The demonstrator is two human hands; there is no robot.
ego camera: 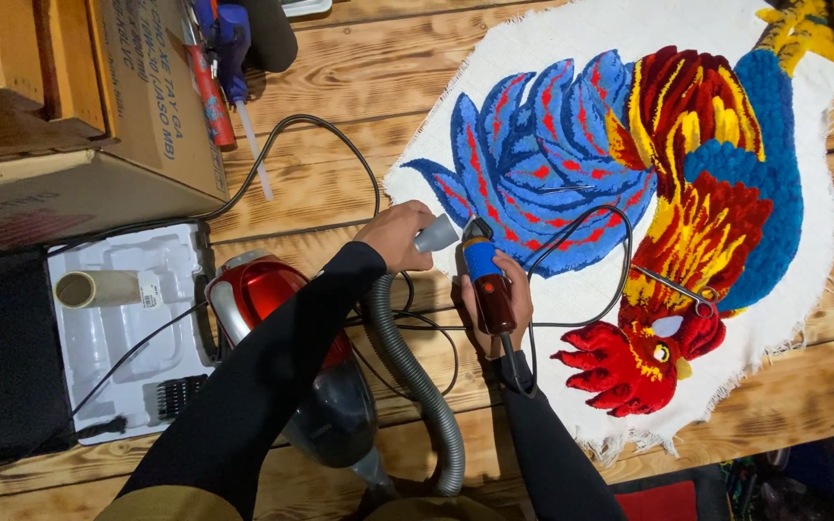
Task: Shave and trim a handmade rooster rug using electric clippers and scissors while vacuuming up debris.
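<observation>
The rug [649, 193], a tufted rooster in blue, red and yellow on white backing, lies on the plank table [340, 183]; its top right corner runs out of view, and the rooster's yellow feet are partly cut off there. The vacuum [311, 386] is half hidden under the left sleeve, so only its red shell and dark bin show. What lies in the white tray [108, 338] besides a cardboard tube [98, 288] is hard to make out.

The left hand [393, 234] is closed around the grey nozzle [436, 233] of the hose [417, 386], its tip at the rug's left edge. The right hand [494, 304] grips a trimmer [486, 275], blue above and brown below, with its head touching the blue tail feathers just beside the nozzle. Scissors [678, 287] rest on the rooster's neck.
</observation>
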